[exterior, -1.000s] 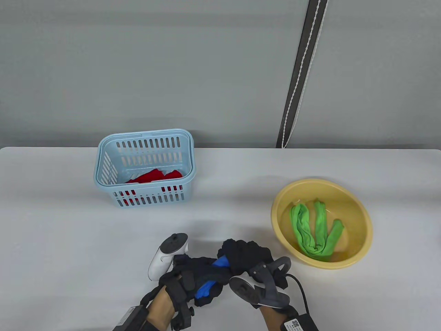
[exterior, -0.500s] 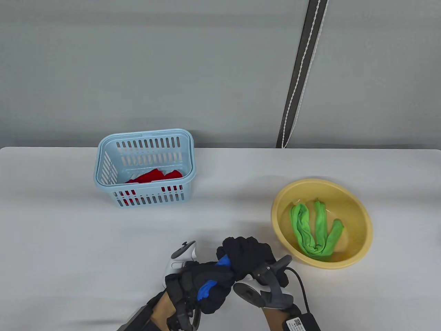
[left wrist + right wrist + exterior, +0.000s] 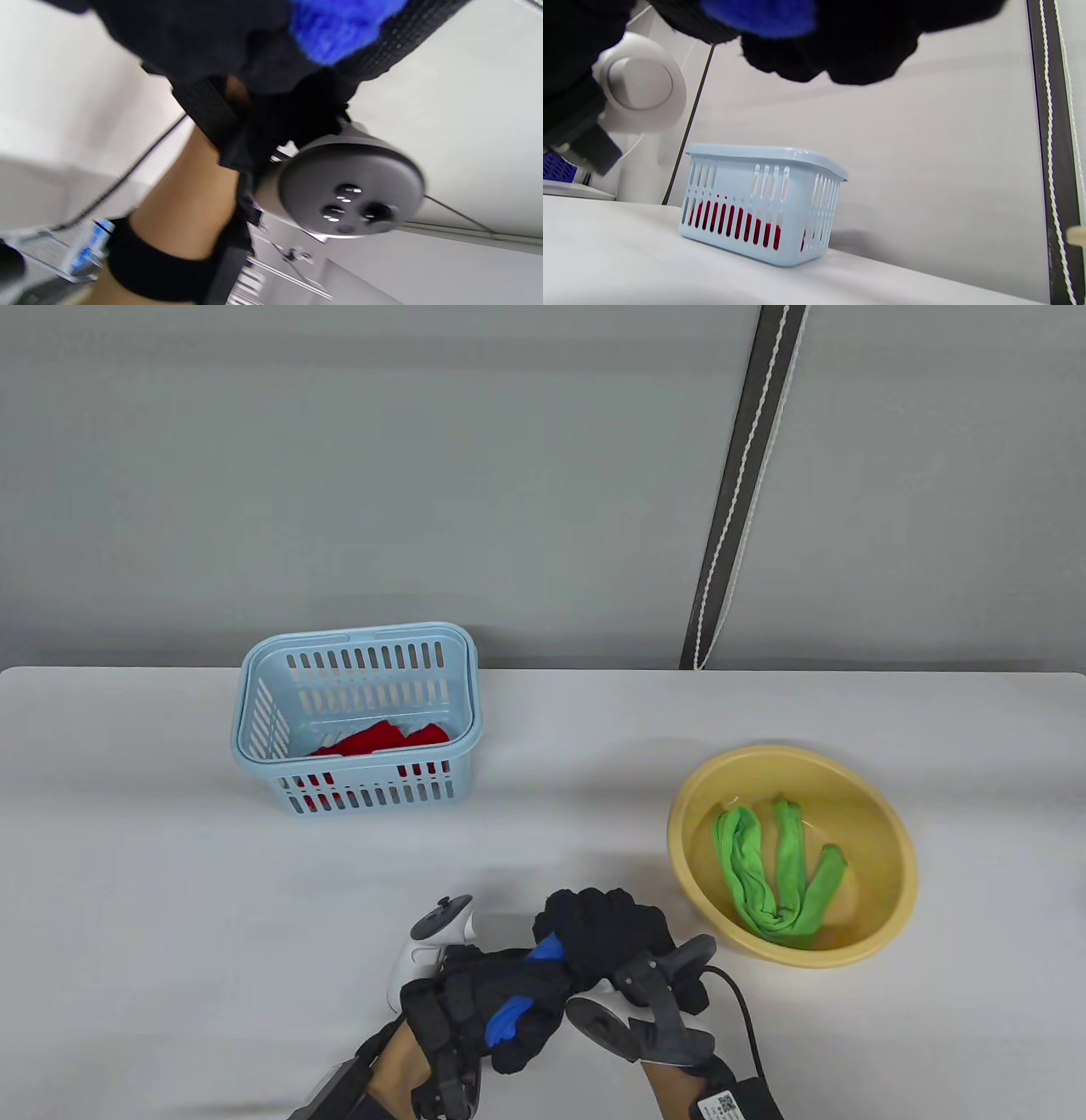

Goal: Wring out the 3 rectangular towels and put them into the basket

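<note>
Blue towel mid-wring

Table view: both hands, left (image 3: 475,1005) and right (image 3: 611,937), keep a closed grip on the blue towel (image 3: 509,1018) over the counter (image 3: 170,899); the left has rolled inward. Left wrist view: towel bunched. Right wrist view: basket (image 3: 763,203) holds red.

1. A white table (image 3: 153,899) fills the lower half of the table view, its far edge running along a grey wall.
2. A light blue slotted basket (image 3: 254,704) stands on the table at the far left, near that edge; a red towel (image 3: 377,738) lies inside it and shows through the slots.
3. A yellow bowl (image 3: 899,848) sits on the table to the right, well apart from the basket; a green towel (image 3: 776,865) lies in it.
4. In the right wrist view the basket (image 3: 763,212) stands upright on the table (image 3: 628,271), casting a soft shadow to its right.
</note>
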Tool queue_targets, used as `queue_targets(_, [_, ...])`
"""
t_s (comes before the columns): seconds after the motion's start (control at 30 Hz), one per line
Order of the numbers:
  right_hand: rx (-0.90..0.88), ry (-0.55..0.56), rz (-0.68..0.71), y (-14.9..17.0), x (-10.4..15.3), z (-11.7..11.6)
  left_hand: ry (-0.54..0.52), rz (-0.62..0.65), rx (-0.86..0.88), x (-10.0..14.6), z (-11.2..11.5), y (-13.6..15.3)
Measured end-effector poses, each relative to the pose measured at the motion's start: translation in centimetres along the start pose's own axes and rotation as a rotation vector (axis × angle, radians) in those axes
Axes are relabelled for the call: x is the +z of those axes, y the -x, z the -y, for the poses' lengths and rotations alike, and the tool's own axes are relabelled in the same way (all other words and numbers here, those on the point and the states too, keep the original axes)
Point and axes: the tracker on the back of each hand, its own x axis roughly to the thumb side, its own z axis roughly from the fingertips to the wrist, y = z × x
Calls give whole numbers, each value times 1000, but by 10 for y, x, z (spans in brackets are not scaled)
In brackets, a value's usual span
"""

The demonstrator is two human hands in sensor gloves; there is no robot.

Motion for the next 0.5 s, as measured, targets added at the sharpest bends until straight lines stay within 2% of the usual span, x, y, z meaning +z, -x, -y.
queue_targets(0.13, [-34,-59,-38,1,1,-3,-87,-65,-201,8,-1,-9])
queue_targets(0.27, [12,-124,-30,-1,4,-5,-205,-140,-460,17,1,-20])
queue_targets(0.37, [47,-162,-33,-3,8,-12,-308,-224,-678,24,9,-27])
queue_targets(0.5, [91,-185,-37,-4,7,-11,-407,-258,-887,30,20,-33])
